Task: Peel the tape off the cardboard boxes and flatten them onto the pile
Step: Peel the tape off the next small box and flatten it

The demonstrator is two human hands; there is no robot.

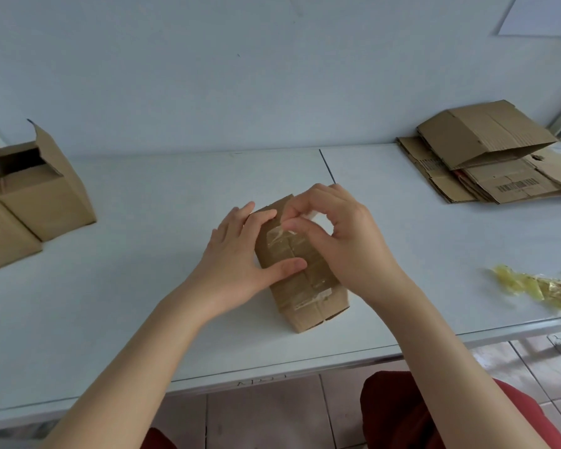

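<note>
Here's the box (305, 286), in the middle of the table (143, 286) a little toward the front edge, lying lengthwise away from the person, with clear tape (280, 236) running along its top seam. The right grip (344, 234) is grasping the lifted end of that tape at the far end of the box, thumb and forefinger pinched on it. The left grip (237, 251) is released and flat: fingers straight along the box's left side, thumb pressed across the top to pin it. The danger is right there in the pinch. The raised bit looks thin and wrinkled, so a sharp or sideways tug could split it into a sliver and leave most of the strip stuck down. Pull too steeply and it may rip the paper skin off the cardboard. If the flat hand's pressure gives way, the light box will likely lift or skid toward the pull. Nearer the person the tape looks crumpled and doubled, a likely snag. Further out, a wad of peeled tape (538, 286) lies near the front edge on the right, where a passing sleeve could knock it off. In the far right corner, the pile (499, 176) has its top piece sprung half open, so anything laid on it may slide. Open boxes (42, 196) wait at the left edge.
</note>
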